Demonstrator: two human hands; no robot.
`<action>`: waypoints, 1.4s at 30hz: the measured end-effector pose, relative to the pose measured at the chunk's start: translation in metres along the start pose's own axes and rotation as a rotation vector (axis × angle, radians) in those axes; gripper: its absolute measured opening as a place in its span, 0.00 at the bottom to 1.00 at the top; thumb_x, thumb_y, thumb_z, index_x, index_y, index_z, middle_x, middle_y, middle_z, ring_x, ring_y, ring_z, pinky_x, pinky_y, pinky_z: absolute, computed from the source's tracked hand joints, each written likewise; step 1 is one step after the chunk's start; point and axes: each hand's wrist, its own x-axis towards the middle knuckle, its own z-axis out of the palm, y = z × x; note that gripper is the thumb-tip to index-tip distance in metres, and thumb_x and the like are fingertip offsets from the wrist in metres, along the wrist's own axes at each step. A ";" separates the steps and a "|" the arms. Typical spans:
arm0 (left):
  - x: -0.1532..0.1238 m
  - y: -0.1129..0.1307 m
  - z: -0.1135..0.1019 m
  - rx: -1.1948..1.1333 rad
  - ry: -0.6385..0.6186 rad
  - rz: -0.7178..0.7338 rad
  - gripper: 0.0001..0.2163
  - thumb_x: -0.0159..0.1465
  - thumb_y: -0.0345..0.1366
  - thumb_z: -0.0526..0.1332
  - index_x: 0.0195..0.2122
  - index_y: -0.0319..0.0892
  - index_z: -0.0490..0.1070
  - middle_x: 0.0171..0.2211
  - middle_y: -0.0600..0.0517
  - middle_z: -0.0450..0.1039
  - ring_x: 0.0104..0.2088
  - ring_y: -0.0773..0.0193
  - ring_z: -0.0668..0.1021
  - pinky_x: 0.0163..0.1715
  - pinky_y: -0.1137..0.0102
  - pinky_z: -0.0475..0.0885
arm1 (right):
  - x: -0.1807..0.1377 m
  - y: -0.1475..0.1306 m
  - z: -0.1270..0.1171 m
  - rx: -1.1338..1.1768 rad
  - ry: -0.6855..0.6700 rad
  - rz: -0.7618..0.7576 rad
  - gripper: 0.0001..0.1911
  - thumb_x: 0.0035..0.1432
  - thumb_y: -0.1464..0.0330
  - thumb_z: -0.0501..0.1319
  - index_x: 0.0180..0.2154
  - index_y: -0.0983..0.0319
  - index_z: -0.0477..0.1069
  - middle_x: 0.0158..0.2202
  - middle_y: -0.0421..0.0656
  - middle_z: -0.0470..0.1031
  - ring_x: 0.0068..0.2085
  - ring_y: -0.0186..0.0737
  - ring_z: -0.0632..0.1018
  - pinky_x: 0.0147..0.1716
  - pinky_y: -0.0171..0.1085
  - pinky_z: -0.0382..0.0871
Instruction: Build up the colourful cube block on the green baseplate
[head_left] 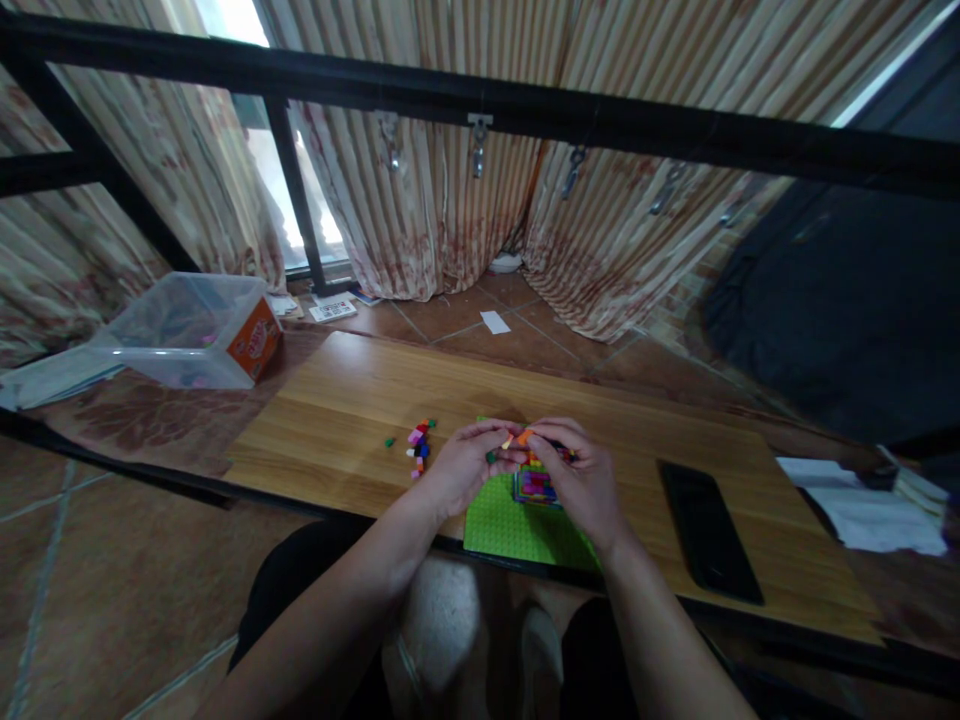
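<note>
Above the far part of a green studded baseplate (499, 530), my two hands meet with fingertips pinched together. Between the fingers of my right hand (583, 478) is a small orange toy brick (524, 437). My left hand (472, 462) pinches a pale yellow-orange brick (508, 441) right beside it; whether the two bricks are joined I cannot tell. A dark green brick (491, 457) also shows at my left fingers. Under my hands, a multicoloured brick build (536, 487) stands on the baseplate, partly hidden by my right hand.
Left of my hands, a loose row of small bricks (418, 448) lies on the wooden table (330, 420), with a single green brick (389, 442) nearby. A black phone-like slab (709, 530) lies at right. A clear plastic bin (187, 330) sits beyond the table's left end.
</note>
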 end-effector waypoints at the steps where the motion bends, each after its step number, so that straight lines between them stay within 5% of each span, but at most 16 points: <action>1: 0.000 -0.001 0.000 0.020 -0.008 -0.004 0.09 0.54 0.34 0.69 0.34 0.36 0.76 0.28 0.50 0.76 0.27 0.70 0.76 0.30 0.75 0.69 | 0.000 0.001 0.000 -0.002 0.008 0.010 0.07 0.59 0.64 0.62 0.36 0.56 0.78 0.39 0.43 0.77 0.43 0.40 0.77 0.45 0.41 0.70; 15: 0.001 -0.011 0.007 0.298 0.125 0.113 0.10 0.54 0.39 0.67 0.26 0.37 0.73 0.22 0.54 0.71 0.21 0.74 0.67 0.22 0.76 0.57 | 0.000 0.001 0.000 -0.265 0.012 -0.150 0.07 0.60 0.65 0.61 0.35 0.55 0.78 0.38 0.42 0.78 0.42 0.42 0.75 0.45 0.43 0.69; 22: 0.006 -0.010 0.001 0.245 0.239 0.108 0.10 0.53 0.39 0.67 0.25 0.37 0.71 0.22 0.53 0.72 0.20 0.74 0.66 0.20 0.76 0.55 | 0.005 0.021 -0.023 -0.233 0.110 -0.034 0.11 0.60 0.60 0.60 0.35 0.58 0.78 0.38 0.44 0.78 0.42 0.43 0.77 0.46 0.44 0.70; 42: 0.013 -0.022 0.004 0.276 0.265 0.161 0.05 0.57 0.34 0.64 0.27 0.37 0.72 0.29 0.50 0.76 0.22 0.72 0.71 0.19 0.75 0.57 | 0.010 0.031 -0.018 -0.349 -0.076 -0.023 0.12 0.61 0.62 0.58 0.33 0.56 0.79 0.37 0.44 0.78 0.40 0.44 0.77 0.44 0.44 0.68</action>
